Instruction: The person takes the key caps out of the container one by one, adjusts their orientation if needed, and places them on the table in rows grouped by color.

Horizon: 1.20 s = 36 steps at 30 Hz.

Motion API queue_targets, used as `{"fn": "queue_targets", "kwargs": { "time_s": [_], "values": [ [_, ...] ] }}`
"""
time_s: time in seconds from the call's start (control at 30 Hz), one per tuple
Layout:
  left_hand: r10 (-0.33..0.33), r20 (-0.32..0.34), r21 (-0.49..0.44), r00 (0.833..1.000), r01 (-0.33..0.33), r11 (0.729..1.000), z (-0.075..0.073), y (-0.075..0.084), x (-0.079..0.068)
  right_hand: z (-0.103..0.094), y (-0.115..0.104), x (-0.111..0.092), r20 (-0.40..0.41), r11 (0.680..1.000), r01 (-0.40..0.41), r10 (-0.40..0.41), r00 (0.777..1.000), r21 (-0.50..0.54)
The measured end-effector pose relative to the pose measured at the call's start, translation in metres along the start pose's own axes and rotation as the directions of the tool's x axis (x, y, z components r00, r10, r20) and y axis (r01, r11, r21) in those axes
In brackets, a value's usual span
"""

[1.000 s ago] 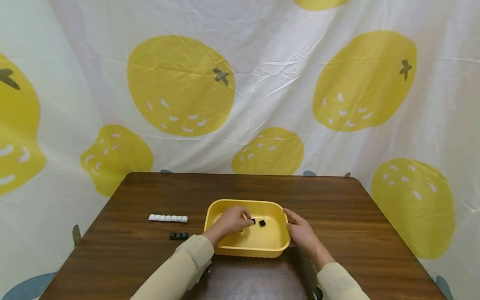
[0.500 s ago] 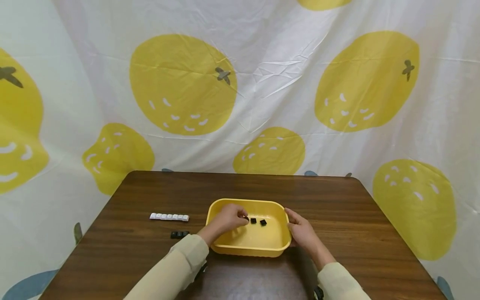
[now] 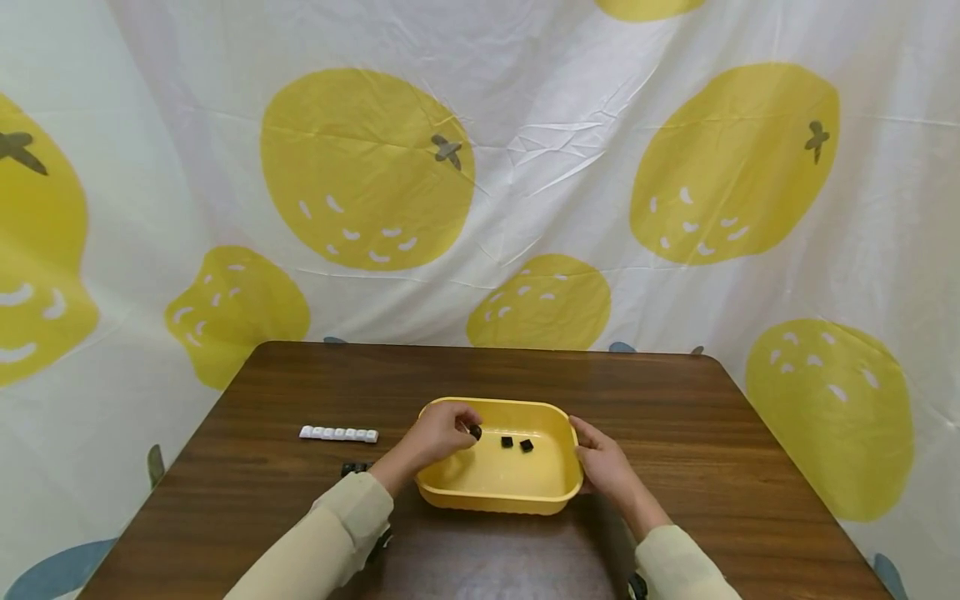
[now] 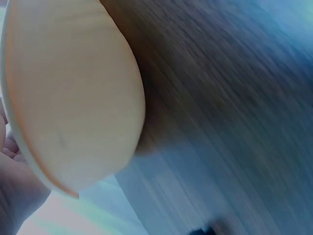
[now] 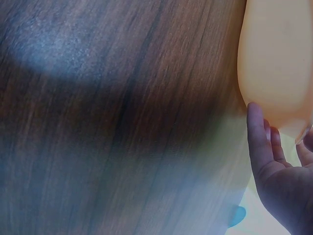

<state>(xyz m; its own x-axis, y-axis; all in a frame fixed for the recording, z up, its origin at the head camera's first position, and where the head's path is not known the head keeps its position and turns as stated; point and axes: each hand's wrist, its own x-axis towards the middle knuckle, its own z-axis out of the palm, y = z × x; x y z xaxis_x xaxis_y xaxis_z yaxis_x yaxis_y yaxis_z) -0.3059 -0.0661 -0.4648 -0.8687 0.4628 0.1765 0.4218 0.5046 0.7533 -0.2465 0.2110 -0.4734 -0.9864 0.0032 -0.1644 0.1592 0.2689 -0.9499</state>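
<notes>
Above the left part of a yellow plastic tray (image 3: 517,482), my left hand (image 3: 433,433) pinches a small black keycap (image 3: 476,432) between thumb and fingers. Two more black keycaps (image 3: 527,446) lie on the tray floor, to the right of that hand. My right hand (image 3: 606,468) holds the tray's right end, thumb near the rim and fingers along the outer wall; the right wrist view shows these fingers (image 5: 259,139) against the tray wall (image 5: 279,63). In the left wrist view the tray's side (image 4: 78,98) hides most of my left hand (image 4: 19,181).
Left of the tray, a row of several white keycaps (image 3: 339,434) lies on the brown wooden table (image 3: 720,450). Nearer me is a short row of black keycaps (image 3: 350,469), partly covered by my left forearm. A lemon-print cloth (image 3: 540,192) hangs behind the table.
My left hand has lifted a black keycap from beside the other two and moved left with it toward the tray's left end. The right hand and tray stay nearly in place.
</notes>
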Motion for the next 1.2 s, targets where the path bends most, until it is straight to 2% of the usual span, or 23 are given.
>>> {"fn": "queue_targets", "kwargs": {
  "time_s": [0.17,0.4,0.6,0.77,0.9,1.0,1.2],
  "values": [
    [-0.039,-0.03,0.005,0.999,0.039,0.999,-0.012,-0.004,-0.006,0.0,-0.001,-0.002,-0.013,1.0,0.003,-0.004,1.0,-0.015],
    [-0.073,-0.12,-0.007,0.99,0.072,0.997,-0.031,-0.009,-0.018,0.0,-0.004,-0.003,-0.025,1.0,-0.006,0.006,1.0,-0.016],
    [-0.123,-0.171,-0.01,0.978,0.123,0.992,-0.052,-0.023,-0.032,0.0,-0.005,-0.004,-0.033,1.0,-0.003,0.002,0.999,-0.02],
    [-0.125,-0.195,-0.009,0.973,0.125,0.992,-0.07,-0.039,-0.047,0.001,-0.003,-0.003,-0.037,1.0,0.004,-0.004,0.999,-0.003],
    [-0.127,-0.203,0.026,0.971,0.135,0.991,-0.085,-0.053,-0.061,0.001,-0.003,-0.003,-0.037,1.0,-0.001,0.001,0.999,-0.001],
    [-0.156,-0.197,0.048,0.968,0.169,0.984,-0.096,-0.065,-0.073,0.001,-0.002,-0.003,-0.036,1.0,-0.007,0.008,0.999,0.001],
    [-0.185,-0.138,0.09,0.973,0.198,0.976,-0.113,-0.09,-0.099,0.0,-0.002,-0.003,-0.023,1.0,0.0,0.0,1.0,0.002]
  ]
}}
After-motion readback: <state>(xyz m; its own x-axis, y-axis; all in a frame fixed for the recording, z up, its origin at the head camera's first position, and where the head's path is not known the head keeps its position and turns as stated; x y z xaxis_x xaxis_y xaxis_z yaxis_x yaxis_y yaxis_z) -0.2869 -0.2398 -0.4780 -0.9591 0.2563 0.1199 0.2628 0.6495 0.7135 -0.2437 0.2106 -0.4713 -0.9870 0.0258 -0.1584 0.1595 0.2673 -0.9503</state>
